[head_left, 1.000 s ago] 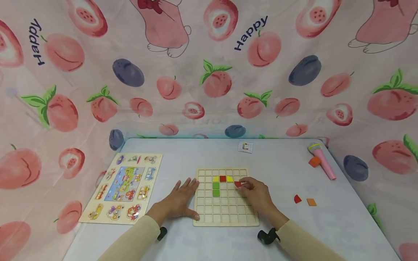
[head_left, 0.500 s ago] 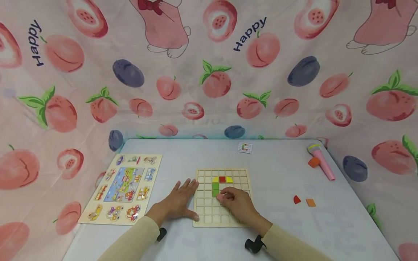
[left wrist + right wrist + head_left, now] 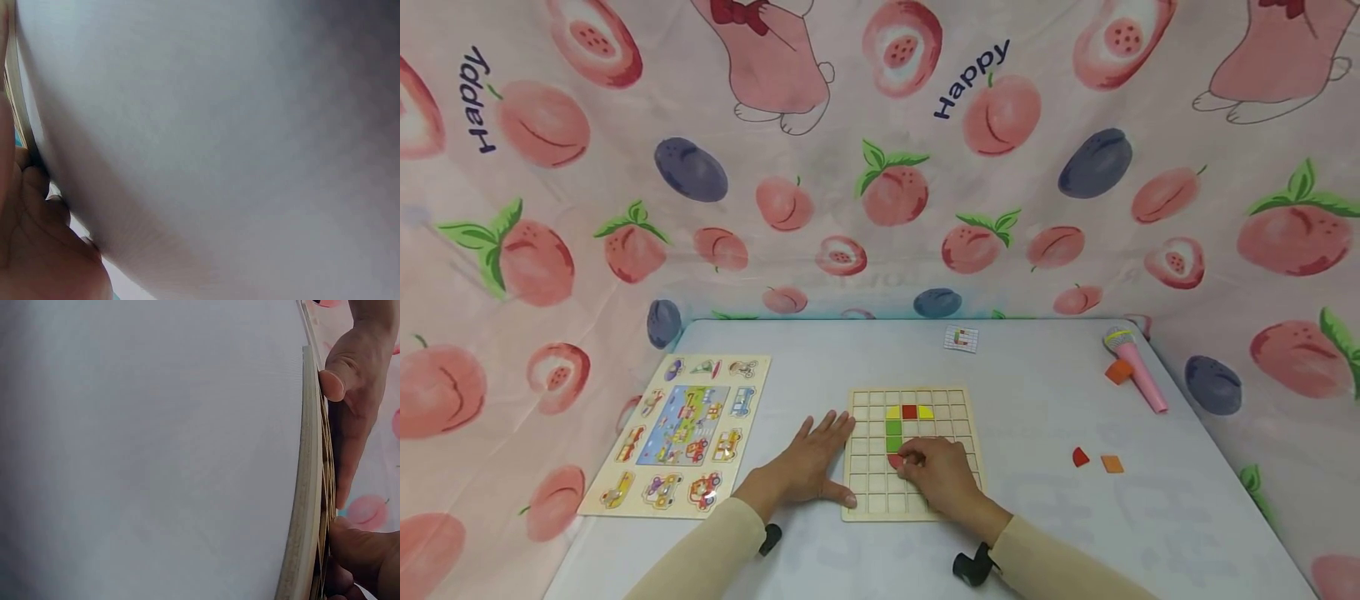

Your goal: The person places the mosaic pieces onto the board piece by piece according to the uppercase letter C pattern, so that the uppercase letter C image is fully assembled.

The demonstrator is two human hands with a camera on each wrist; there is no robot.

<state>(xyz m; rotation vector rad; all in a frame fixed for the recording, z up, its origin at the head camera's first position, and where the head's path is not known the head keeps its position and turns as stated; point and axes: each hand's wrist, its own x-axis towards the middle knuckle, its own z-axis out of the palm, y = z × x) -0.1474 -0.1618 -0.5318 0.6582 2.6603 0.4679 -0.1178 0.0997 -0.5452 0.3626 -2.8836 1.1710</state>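
Board of pale gridded wood [image 3: 877, 482] already carries yellow quarter-rounds [image 3: 927, 412], a red square [image 3: 910, 412] and green squares [image 3: 893, 428]; right hand [image 3: 945, 473] pinches a rounded red piece [image 3: 894, 460] below the greens; spread left hand [image 3: 805, 462] touches the board's edge. Red wedge [image 3: 1080, 457] and orange square [image 3: 1112, 464], well rightward, apparently remain.

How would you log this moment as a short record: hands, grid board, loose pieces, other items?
left hand: rests at the left edge of the grid board
right hand: pinches a red curved piece just below the green squares; whether seated, cannot tell
top of pattern: red square between two yellow pieces
loose pieces: red wedge, orange square, right of the board
other items: picture puzzle at left, pattern card beyond the board, pink microphone at right
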